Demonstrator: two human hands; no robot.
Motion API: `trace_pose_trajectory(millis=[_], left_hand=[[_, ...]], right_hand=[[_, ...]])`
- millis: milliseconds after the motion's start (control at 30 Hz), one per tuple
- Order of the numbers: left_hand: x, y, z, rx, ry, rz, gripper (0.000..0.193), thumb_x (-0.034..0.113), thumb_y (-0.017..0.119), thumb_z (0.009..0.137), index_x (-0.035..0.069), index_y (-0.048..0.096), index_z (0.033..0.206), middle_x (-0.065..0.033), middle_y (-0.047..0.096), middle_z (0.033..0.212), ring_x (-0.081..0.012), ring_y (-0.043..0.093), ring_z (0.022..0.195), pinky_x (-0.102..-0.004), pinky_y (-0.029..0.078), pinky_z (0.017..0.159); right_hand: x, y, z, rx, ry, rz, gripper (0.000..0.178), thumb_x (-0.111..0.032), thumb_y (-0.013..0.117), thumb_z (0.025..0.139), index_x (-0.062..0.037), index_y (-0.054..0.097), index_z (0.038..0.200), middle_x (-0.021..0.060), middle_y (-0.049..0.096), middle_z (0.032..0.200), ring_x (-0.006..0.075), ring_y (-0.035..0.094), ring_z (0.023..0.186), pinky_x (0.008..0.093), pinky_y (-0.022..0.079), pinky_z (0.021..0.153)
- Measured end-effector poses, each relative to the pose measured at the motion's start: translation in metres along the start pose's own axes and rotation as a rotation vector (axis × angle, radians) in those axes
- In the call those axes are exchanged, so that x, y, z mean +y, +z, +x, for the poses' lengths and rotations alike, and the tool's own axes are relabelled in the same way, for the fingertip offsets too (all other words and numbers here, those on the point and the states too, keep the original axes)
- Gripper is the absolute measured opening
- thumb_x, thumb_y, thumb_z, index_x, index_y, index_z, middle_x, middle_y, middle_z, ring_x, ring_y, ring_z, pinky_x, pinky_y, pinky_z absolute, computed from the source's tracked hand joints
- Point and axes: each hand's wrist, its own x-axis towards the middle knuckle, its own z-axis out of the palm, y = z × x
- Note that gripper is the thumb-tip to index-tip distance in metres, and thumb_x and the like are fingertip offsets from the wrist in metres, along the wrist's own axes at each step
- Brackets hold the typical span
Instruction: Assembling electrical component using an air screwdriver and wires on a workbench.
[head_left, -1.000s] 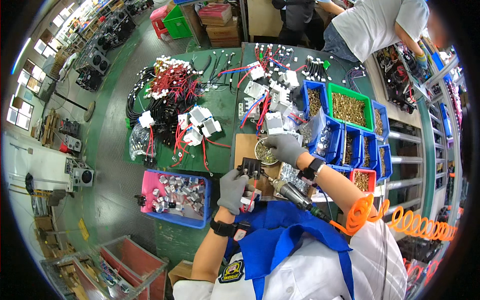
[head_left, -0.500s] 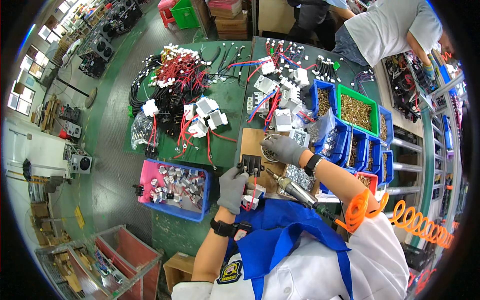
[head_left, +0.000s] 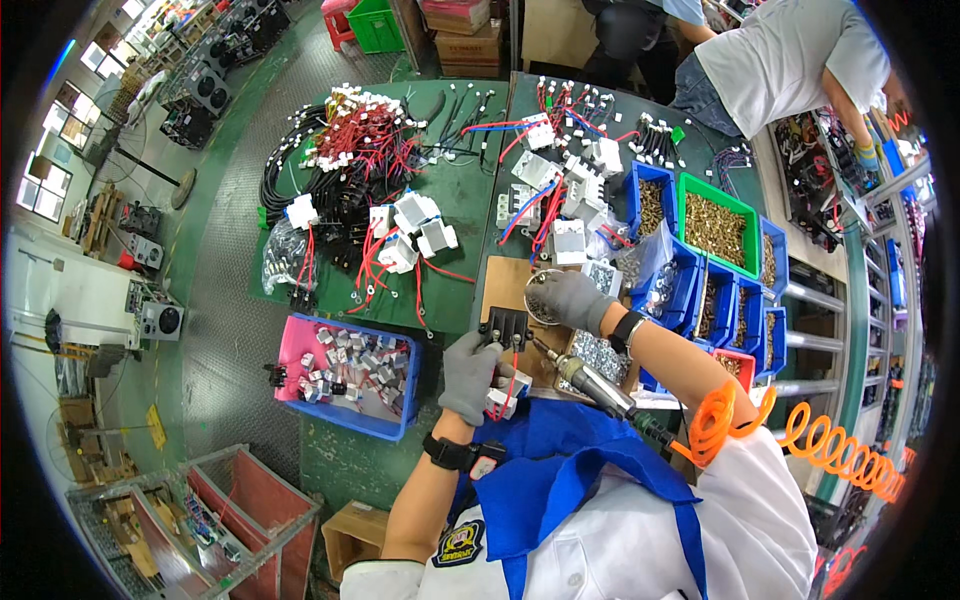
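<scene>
My left hand [head_left: 467, 378], in a grey glove, grips a black terminal block [head_left: 508, 327] at its near left side. A red wire [head_left: 514, 372] runs from the block toward a white connector piece [head_left: 503, 398] beside my fingers. My right hand [head_left: 572, 302], also gloved, dips its bent fingers into a round cup of small screws [head_left: 540, 308]. Their tips are hidden there, so what they pinch cannot be made out. Below that hand lies a power screwdriver [head_left: 600, 384], its tip toward the block. A brown board [head_left: 503, 275] lies under the block and the cup.
Blue bins [head_left: 667, 283] and a green bin [head_left: 748, 221] of brass-coloured hardware stand at right. White components [head_left: 572, 240] and wire bundles [head_left: 365, 140] cover the far benches. A blue tub [head_left: 408, 425] holds small parts at left. An orange coiled hose [head_left: 712, 428] crosses my right arm.
The view has shifted slightly. My left hand keeps its grip on the terminal block, and my right hand stays in the cup with only slight finger movement.
</scene>
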Motion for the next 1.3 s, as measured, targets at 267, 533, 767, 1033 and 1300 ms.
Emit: trace_pose_trajectory(millis=[267, 533, 767, 1033, 1300], left_hand=[[0.004, 0.015, 0.002, -0.027, 0.010, 0.008, 0.006, 0.003, 0.051, 0.084, 0.001, 0.057, 0.085, -0.0072, 0.056, 0.062, -0.0130, 0.055, 0.045, -0.0250, 0.043, 0.038], [0.008, 0.038, 0.011, -0.143, 0.017, 0.119, 0.015, 0.007, 0.052, 0.085, -0.002, 0.059, 0.094, -0.0068, 0.058, 0.067, -0.0124, 0.056, 0.047, -0.0255, 0.047, 0.041], [0.011, 0.052, 0.012, -0.115, 0.112, 0.141, 0.016, 0.006, 0.054, 0.084, -0.003, 0.060, 0.096, -0.0073, 0.060, 0.071, -0.0126, 0.061, 0.051, -0.0245, 0.049, 0.044], [0.012, 0.054, 0.010, -0.101, 0.077, 0.138, 0.015, 0.004, 0.053, 0.086, -0.004, 0.060, 0.097, -0.0064, 0.061, 0.074, -0.0112, 0.061, 0.053, -0.0224, 0.049, 0.044], [0.006, 0.048, 0.021, -0.114, 0.097, 0.086, 0.013, 0.006, 0.052, 0.088, -0.002, 0.061, 0.094, -0.0052, 0.060, 0.070, -0.0111, 0.059, 0.052, -0.0228, 0.046, 0.045]], right_hand=[[0.007, -0.021, -0.024, 0.146, 0.579, 0.575, 0.047, -0.012, 0.066, 0.077, -0.0137, 0.055, 0.122, 0.0157, 0.066, 0.096, 0.0300, 0.064, 0.089, 0.0378, 0.049, 0.080], [-0.002, -0.049, -0.035, 0.289, 0.613, 1.502, 0.048, -0.002, 0.064, 0.081, 0.0048, 0.045, 0.125, 0.0119, 0.061, 0.101, 0.0185, 0.063, 0.084, 0.0306, 0.057, 0.072], [-0.044, -0.071, -0.035, 0.333, 0.372, 0.911, 0.048, -0.011, 0.064, 0.078, -0.0059, 0.048, 0.122, 0.0094, 0.067, 0.090, 0.0203, 0.066, 0.079, 0.0333, 0.053, 0.070], [-0.068, -0.077, -0.027, 0.436, 0.142, 0.109, 0.033, -0.017, 0.061, 0.077, -0.0136, 0.052, 0.108, 0.0088, 0.061, 0.070, 0.0296, 0.063, 0.066, 0.0417, 0.050, 0.057], [-0.080, -0.076, -0.035, 0.243, 0.133, 0.000, 0.029, -0.016, 0.058, 0.078, -0.0141, 0.052, 0.106, 0.0088, 0.059, 0.068, 0.0284, 0.063, 0.065, 0.0397, 0.050, 0.053]])
